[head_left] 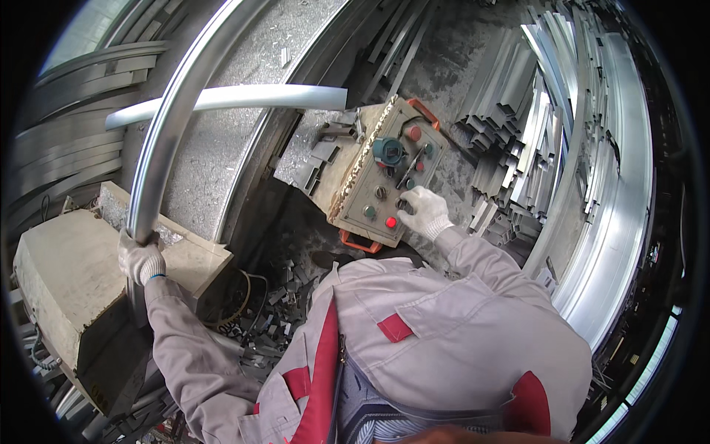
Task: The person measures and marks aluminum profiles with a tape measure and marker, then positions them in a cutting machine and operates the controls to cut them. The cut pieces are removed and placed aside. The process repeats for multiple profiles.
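My left hand (pixel 142 255), in a white work glove, is wrapped round the near end of a long silver metal profile (pixel 174 118). That profile passes beside a cream machine housing (pixel 63 259) and runs away toward the top, over a second flat strip (pixel 274 97) lying crosswise. My right hand (pixel 425 211), also gloved, has its fingertips at a black rotary knob (pixel 401 204) on a control box (pixel 399 166); the fingers partly cover it. Close to that hand a red button (pixel 391 222) is lit. Green buttons, other knobs and a teal round device (pixel 388 152) share the panel.
Stacked metal profiles (pixel 503 96) lie on the right, beside a long shiny metal sheet (pixel 606 200). Offcuts (pixel 285 292) litter the floor between my arms. Metal shavings cover the machine bed (pixel 222 140). Orange handles (pixel 360 242) stick out from the control box. More profiles fill the left.
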The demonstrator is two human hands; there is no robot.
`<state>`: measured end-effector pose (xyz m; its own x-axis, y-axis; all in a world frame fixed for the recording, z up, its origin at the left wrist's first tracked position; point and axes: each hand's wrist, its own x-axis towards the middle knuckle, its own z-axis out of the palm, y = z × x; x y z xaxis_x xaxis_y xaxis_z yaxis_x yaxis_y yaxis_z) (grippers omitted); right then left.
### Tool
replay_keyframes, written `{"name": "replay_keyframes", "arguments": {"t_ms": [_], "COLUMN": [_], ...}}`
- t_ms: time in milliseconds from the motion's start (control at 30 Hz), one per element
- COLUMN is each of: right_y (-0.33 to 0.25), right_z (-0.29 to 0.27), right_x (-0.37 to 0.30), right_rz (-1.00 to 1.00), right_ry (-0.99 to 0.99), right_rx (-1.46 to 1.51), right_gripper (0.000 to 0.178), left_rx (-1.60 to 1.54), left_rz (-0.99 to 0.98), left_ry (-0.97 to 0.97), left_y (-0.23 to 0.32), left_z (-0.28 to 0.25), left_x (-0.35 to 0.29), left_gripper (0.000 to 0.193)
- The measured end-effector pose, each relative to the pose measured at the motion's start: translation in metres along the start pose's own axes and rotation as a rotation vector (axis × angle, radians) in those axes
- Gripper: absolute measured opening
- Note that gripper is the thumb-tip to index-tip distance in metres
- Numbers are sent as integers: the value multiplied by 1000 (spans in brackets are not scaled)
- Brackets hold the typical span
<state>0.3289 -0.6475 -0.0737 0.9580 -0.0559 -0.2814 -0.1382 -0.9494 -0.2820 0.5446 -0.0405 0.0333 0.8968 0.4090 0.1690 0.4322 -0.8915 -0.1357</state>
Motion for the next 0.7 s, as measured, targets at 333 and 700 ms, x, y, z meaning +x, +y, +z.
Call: {"name": "replay_keyframes", "arguments": {"t_ms": [333, 700], "right_y": [-1, 61], "right_z": [-27, -18], "right_x": [22, 23], "right_rz": [-66, 166], "right_ry": [-333, 47], "right_rx": [-260, 210], "right_gripper": [54, 30], "left_rx": [-21, -17], "left_rz": [-53, -22], "left_ry": [-12, 6], "left_y": [-7, -14], "left_z": [12, 19], "left_x": [-1, 4], "left_gripper": [91, 85]}}
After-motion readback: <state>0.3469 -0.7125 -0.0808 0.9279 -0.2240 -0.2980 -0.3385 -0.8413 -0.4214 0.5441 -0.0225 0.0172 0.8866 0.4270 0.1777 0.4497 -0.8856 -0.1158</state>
